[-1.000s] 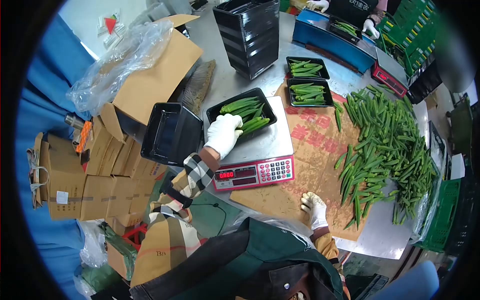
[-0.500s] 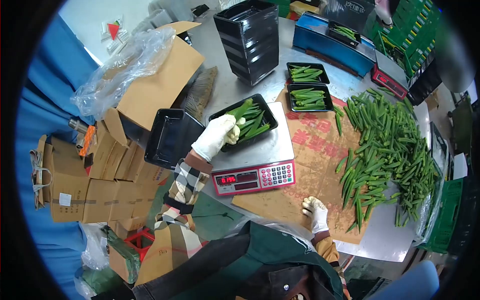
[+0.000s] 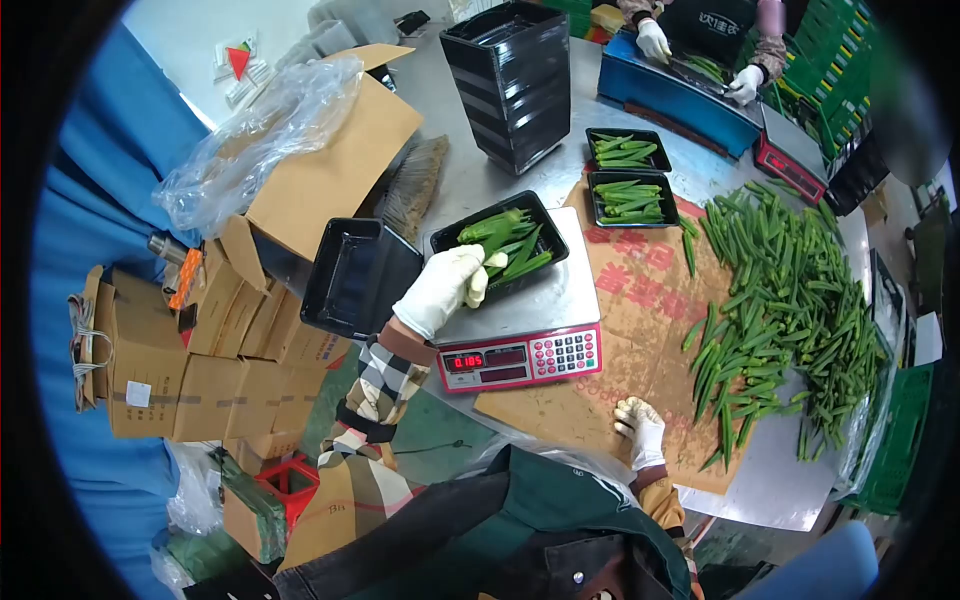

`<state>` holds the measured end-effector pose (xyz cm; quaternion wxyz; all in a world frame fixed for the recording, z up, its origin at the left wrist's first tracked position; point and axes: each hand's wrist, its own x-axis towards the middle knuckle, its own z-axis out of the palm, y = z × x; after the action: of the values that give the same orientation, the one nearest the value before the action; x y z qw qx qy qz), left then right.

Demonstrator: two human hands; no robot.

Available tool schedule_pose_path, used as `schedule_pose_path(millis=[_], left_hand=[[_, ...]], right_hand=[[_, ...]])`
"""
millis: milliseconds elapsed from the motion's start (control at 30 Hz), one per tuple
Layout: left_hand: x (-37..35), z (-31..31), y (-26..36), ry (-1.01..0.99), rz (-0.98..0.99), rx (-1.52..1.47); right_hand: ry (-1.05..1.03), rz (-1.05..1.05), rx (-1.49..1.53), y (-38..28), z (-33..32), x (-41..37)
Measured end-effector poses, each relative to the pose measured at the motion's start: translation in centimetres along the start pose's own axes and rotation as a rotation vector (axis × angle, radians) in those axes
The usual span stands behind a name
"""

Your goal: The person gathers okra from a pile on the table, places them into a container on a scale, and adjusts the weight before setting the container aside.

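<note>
My left hand [image 3: 440, 287], in a white glove, reaches over the near left side of a black tray [image 3: 556, 243] of okra. Its fingers are closed on some okra [image 3: 492, 230] at the tray's left; part of the grip is hidden. Beneath the tray is a digital scale [image 3: 520, 357] with a red-framed panel, its display reading about 0.185. My right hand [image 3: 642, 432], also gloved, rests on the cardboard sheet [image 3: 630, 340] near the table edge. Its fingers are curled, with nothing visible in them.
A heap of loose okra [image 3: 790, 310] covers the right side. Two filled trays [image 3: 630, 198] stand behind the scale, near a tall stack of black trays [image 3: 508, 90]. An empty black tray [image 3: 345, 285] is at left. Across the table, a co-worker's gloved hands [image 3: 653, 40] work at a blue machine [image 3: 680, 110].
My left hand has lowered the okra toward the tray, and the display went from 0.195 to 0.185. The co-worker's hands have come to the tray on the blue machine. My right hand stays put.
</note>
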<state>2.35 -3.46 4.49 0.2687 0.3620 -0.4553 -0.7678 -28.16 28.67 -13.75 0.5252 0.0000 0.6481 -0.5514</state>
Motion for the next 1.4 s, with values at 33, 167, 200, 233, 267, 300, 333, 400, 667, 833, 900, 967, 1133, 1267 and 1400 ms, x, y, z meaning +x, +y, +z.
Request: schedule_pose_path(millis=[33,167,200,233,267,300,333,400,667,833,900,967,1133,1267,1400], left_hand=[[0.2,-0.4,-0.5,0.198,0.198,0.43],[-0.2,-1.8,-0.3,0.729,0.604,1.315],[-0.6,-2.3,0.1,0.714,0.51,1.171],[-1.1,-2.9,0.4,0.699,0.412,1.027],[-1.3,-4.1,0.1,0.706,0.371,0.965],[-1.3,-5.5,-0.6,0.699,0.378,0.872],[-1.9,-5.3,-0.3,0.718,0.366,0.788],[-2.8,-5.8,-0.1,0.738,0.337,0.677],[-2.9,-5.6,-0.7,0.75,0.181,0.58],[-2.0,-4.4,-1.2,0.715,0.172,0.563],[-1.2,-4.0,-1.5,0.73,0.28,0.653],[-0.6,-3.2,-1.2,0.687,0.423,0.853],[3.4,0.1,0.4,0.646,0.624,1.452],[5.8,0.2,0.1,0.618,0.61,1.629],[3.5,4.3,1.6,0.535,0.642,1.331]], right_hand=[[-0.001,0.0,0.005,0.1,-0.1,0.0],[-0.001,-0.012,0.01,0.0,-0.1,0.0],[0.002,-0.014,0.01,0.1,-0.1,0.0],[0.003,-0.012,0.008,0.2,-0.2,0.0],[0.008,-0.012,0.001,0.3,-0.3,0.2],[0.014,-0.007,-0.006,0.4,-0.3,0.4],[0.023,0.003,-0.015,0.4,-0.3,0.4],[0.023,-0.004,-0.008,0.5,-0.4,0.4],[0.018,0.0,0.011,0.3,-0.5,0.5],[0.009,0.006,-0.032,0.2,-0.4,0.4],[0.006,0.009,-0.027,0.1,-0.4,0.5],[-0.006,0.019,-0.014,0.2,-0.5,0.5],[0.005,0.032,-0.008,-0.5,-0.1,0.4],[-0.008,0.014,-0.006,-0.2,-0.2,0.3],[-0.086,0.049,-0.081,-2.1,1.3,-1.0]])
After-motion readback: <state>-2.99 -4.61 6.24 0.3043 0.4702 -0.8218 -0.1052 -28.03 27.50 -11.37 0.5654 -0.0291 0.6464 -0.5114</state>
